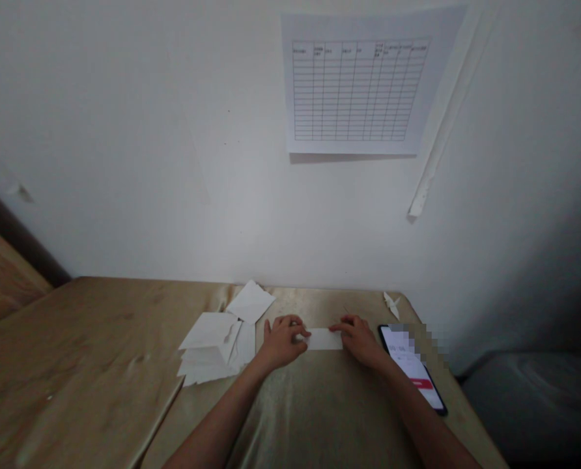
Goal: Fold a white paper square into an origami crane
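Observation:
A small white rectangle of paper point(324, 339), wider than it is deep, lies on the tan cover between my two hands. My left hand point(284, 343) has its curled fingers on the paper's left end. At the opposite end, the fingertips of my right hand point(359, 340) hold the top right part down. Both hands hide the paper's short edges. To the left sits a loose pile of white paper sheets point(210, 331), some with torn edges, with one more sheet point(251, 302) tilted behind it.
A phone point(408, 365) with a lit screen lies right of my right forearm. Behind it is a small folded white paper piece point(391, 305). The tan-covered surface point(314, 417) meets a white wall point(173, 163), where a printed table sheet point(359, 91) hangs. A dark rounded object point(535, 404) stands at right.

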`<state>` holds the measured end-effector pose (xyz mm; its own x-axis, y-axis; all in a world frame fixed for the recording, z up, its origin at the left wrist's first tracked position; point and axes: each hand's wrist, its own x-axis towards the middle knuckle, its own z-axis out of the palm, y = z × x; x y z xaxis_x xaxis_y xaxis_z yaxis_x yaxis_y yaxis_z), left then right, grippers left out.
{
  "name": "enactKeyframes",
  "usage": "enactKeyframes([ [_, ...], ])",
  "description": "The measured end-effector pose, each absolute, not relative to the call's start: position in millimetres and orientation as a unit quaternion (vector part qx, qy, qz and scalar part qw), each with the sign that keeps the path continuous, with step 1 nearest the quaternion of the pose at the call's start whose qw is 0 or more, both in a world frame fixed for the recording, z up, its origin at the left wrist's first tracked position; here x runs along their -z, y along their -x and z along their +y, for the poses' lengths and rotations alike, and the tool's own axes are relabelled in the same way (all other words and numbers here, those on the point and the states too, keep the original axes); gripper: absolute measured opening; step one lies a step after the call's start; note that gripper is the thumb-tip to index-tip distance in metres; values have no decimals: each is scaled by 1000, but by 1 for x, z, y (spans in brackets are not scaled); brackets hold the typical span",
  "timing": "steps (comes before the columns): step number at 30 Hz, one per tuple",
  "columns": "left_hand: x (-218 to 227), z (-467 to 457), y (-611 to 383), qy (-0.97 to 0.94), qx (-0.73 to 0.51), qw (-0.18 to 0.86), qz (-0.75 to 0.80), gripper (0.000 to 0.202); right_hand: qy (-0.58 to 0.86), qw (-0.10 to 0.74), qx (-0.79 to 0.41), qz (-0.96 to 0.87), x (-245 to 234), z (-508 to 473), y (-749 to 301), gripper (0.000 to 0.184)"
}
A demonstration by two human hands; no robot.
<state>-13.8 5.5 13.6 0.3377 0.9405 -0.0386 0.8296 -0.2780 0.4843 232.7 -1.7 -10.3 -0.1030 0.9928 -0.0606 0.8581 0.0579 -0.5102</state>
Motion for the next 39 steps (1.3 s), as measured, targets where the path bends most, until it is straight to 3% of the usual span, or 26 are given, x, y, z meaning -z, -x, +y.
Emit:
enactKeyframes([
  [3, -14, 0, 7, -787, -143, 186, 570, 27, 662, 154, -214, -702, 7, -6, -226, 41],
  [11, -13, -11, -14, -779, -143, 117, 600, 36, 691, 181, -166, -680, 4, -19, -203, 47],
  [22, -9, -14, -21, -776, -137, 102, 607, 44, 706, 179, -154, -668, 7, -16, -196, 53],
  [39, -11, -5, -6, -785, -110, 147, 592, 36, 695, 155, -202, -672, 4, -10, -214, 57],
])
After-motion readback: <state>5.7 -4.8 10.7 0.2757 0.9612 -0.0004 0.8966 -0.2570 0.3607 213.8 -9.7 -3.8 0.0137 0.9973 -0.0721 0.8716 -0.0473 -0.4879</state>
